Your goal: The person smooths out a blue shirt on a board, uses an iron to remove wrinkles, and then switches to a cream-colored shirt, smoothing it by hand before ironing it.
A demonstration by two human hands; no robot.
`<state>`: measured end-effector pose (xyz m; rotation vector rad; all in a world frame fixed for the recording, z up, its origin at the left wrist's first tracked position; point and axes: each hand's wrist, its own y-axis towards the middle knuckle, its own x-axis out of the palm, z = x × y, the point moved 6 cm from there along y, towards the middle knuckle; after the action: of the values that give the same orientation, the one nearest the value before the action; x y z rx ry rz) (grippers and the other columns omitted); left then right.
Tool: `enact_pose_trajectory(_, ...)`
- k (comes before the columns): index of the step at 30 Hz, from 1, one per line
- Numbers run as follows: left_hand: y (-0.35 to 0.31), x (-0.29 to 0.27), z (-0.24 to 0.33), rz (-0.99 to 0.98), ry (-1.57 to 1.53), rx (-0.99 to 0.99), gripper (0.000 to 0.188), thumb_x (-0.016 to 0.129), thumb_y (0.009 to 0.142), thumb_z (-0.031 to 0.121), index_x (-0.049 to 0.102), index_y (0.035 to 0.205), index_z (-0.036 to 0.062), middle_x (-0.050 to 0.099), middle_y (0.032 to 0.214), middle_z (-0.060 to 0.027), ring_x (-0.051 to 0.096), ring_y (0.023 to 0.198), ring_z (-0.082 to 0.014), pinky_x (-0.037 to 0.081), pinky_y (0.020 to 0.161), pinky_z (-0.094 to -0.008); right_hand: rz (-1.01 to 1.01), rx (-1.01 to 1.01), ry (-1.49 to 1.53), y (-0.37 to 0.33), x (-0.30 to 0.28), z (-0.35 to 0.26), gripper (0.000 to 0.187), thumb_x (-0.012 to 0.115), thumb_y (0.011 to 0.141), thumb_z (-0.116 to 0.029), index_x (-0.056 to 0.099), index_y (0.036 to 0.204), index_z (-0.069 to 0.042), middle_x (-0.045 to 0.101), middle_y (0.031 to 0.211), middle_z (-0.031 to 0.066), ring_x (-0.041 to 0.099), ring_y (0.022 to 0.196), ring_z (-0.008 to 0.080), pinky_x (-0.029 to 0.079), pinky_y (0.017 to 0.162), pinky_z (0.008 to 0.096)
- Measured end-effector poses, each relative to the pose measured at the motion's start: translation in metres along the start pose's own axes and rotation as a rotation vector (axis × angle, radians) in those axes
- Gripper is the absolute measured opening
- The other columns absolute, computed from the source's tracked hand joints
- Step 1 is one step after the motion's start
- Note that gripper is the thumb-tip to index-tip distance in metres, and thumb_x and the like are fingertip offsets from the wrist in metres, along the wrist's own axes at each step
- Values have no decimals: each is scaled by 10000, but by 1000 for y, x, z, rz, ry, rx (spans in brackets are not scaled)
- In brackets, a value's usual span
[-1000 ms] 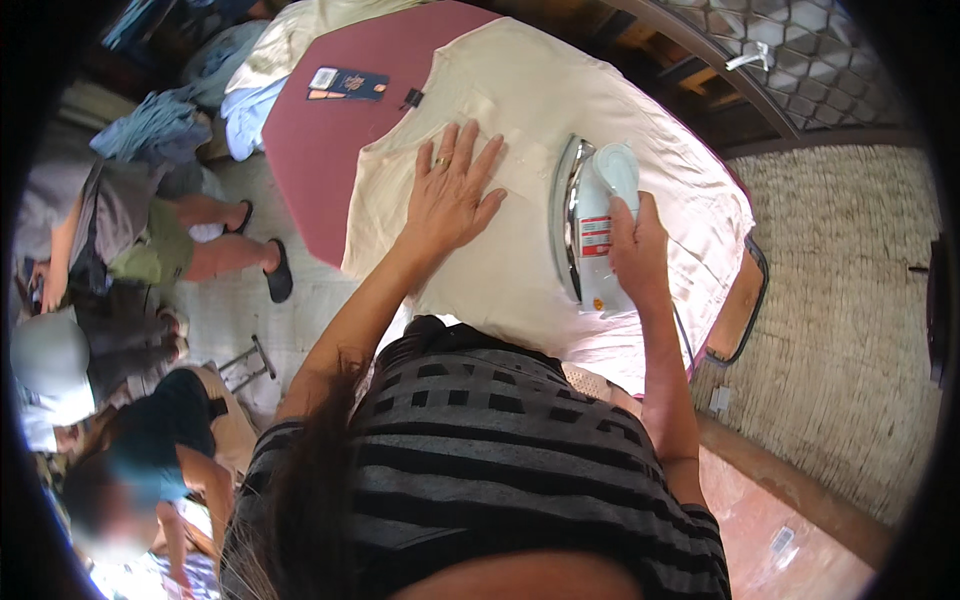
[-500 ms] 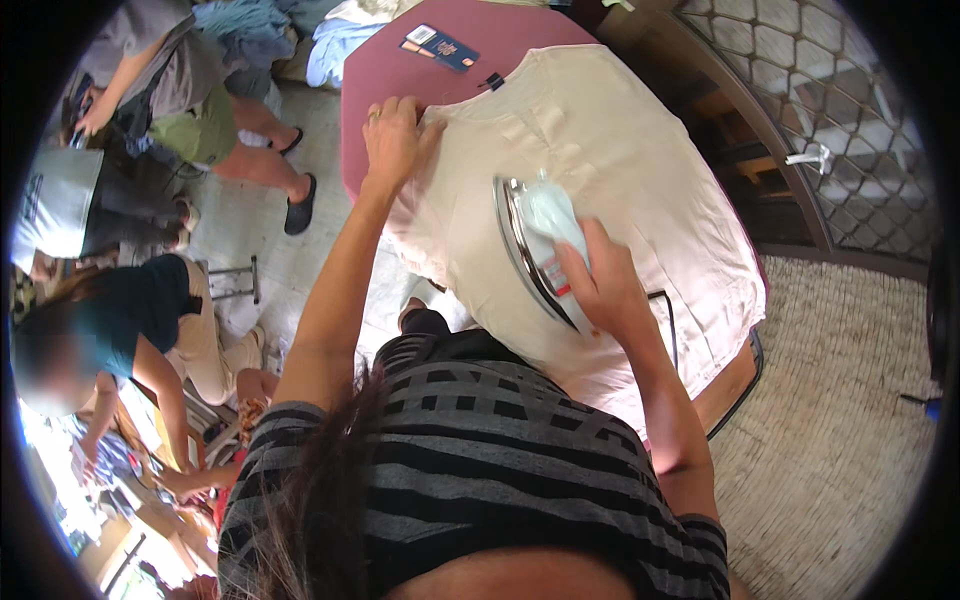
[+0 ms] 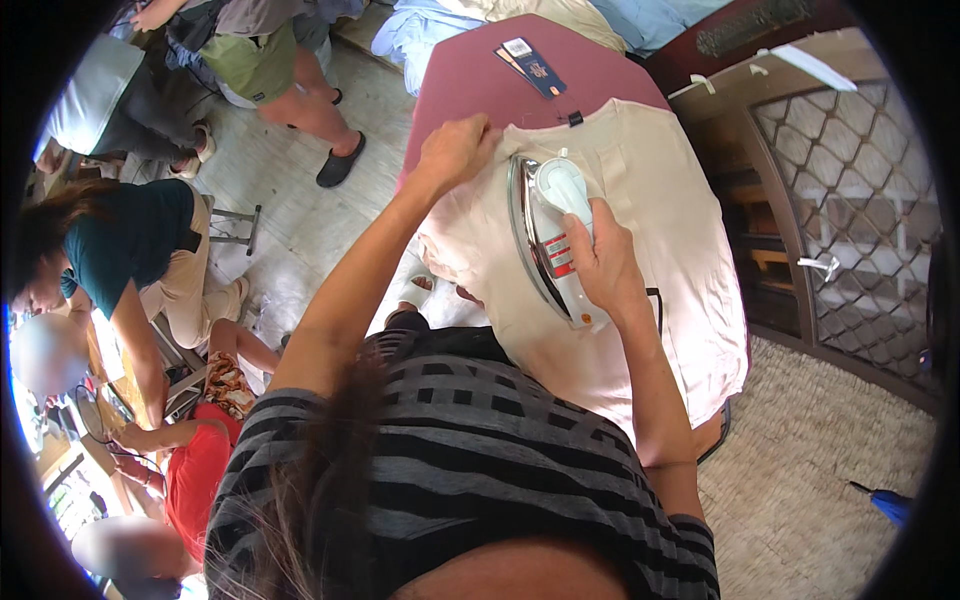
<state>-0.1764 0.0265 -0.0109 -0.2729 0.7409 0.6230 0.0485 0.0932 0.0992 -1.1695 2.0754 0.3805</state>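
A cream top [image 3: 680, 240] lies spread over a maroon ironing board [image 3: 450, 75], its neckline toward the far end. My right hand [image 3: 607, 265] is closed round the pale handle of an iron [image 3: 572, 298], whose silver soleplate rests on the left part of the top. The iron's tip is toward the far end, near the neckline. At the top's left shoulder, my left hand [image 3: 460, 152] is bent with curled fingers, pinching the fabric edge. Paper hang tags [image 3: 532, 68] lie on the board past the neckline, joined by a string to the small black neck label [image 3: 575, 119].
Blue and white cloth [image 3: 415, 40] is heaped beyond the board. To the right stands a brown wooden piece with a lattice panel [image 3: 850, 210]. A black cord [image 3: 657, 305] runs by my right wrist. Several people are on the left, one in a red shirt [image 3: 200, 475].
My right hand has slid the iron slightly, turning it more upright along the top. My left hand's fingers have gone from spread flat to curled at the shoulder. The view has shifted.
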Motion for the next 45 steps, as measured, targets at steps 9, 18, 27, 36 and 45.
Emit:
enact_pose_trajectory(9,-62,-17,-18,35,-84,-91,284,694,843,316,684,901,39,675,758,-172,668,734,-358,497,663,-459,-13,-11,-54,41,6,-12,278,547,991,-252,532,984,26,619,730,289,643,709,467,483,635,471)
enact_pose_trajectory(18,-61,-22,-32,62,-171,-31,263,645,888,285,683,866,26,661,728,-184,657,720,-382,502,665,-475,-64,-70,-16,38,13,-23,256,558,984,-214,540,995,41,611,689,249,634,622,381,472,599,421)
enact_pose_trajectory(27,-16,-29,-8,92,3,158,250,670,862,292,679,889,43,665,776,-164,652,774,-381,510,714,-478,-31,56,-30,-3,3,-15,295,562,984,-226,558,1093,49,655,753,237,675,682,366,505,645,410)
enact_pose_trajectory(36,30,10,30,-63,-222,195,212,743,792,165,619,905,34,633,788,-95,629,762,-256,482,691,-384,48,128,-7,-42,-12,7,266,583,980,-200,573,1114,30,663,731,214,684,671,334,504,628,383)
enact_pose_trajectory(45,40,6,17,-71,-481,127,169,728,839,101,615,934,18,614,745,-39,575,677,-113,464,634,-292,120,98,20,-11,-9,-1,260,595,979,-194,580,1108,31,664,725,209,680,632,319,502,599,377)
